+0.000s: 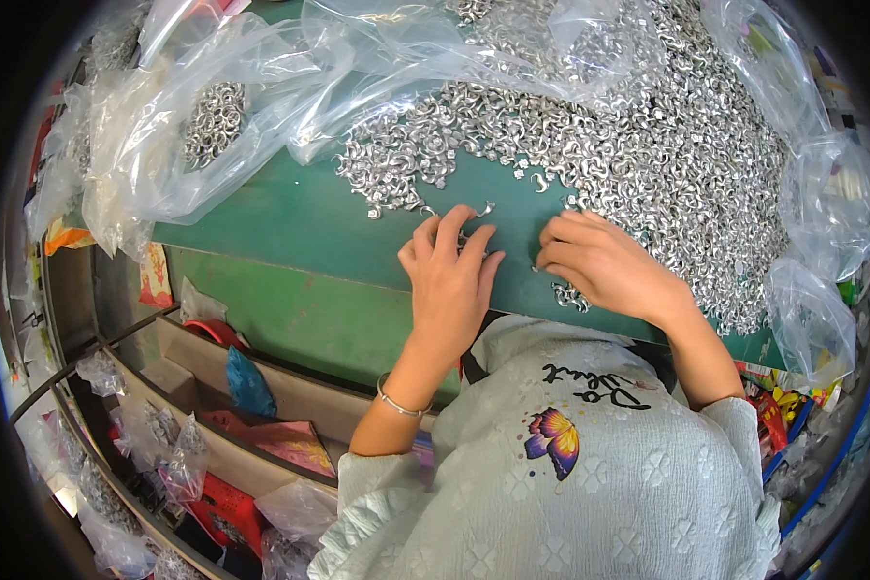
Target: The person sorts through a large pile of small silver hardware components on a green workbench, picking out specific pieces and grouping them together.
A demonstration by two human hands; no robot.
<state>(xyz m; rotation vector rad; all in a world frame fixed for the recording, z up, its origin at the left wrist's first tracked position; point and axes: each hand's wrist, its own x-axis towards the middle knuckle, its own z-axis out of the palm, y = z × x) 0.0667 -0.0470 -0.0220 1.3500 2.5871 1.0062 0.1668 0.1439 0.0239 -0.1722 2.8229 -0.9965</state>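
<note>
My left hand (449,275) is over the near part of a green tabletop (261,205), its fingers curled down around small shiny metal pieces that show between them. Just past its fingertips lies a single curved metal piece (487,209). To the right, my right hand (604,261) rests against the near left edge of a large heap of silvery curved metal pieces (715,184). Its fingers are bent and pressed together; whatever they pinch is hidden. A few loose pieces (570,296) lie under that palm. A smaller pile of similar pieces (391,159) spreads beyond my left hand.
Clear plastic sheeting (338,68) drapes over the far side, and more plastic (812,309) lies at the right edge. Another cluster of metal pieces (215,124) shows at left. Below the table edge, an open compartment holds a blue packet (249,382); a red basket (230,512) sits lower.
</note>
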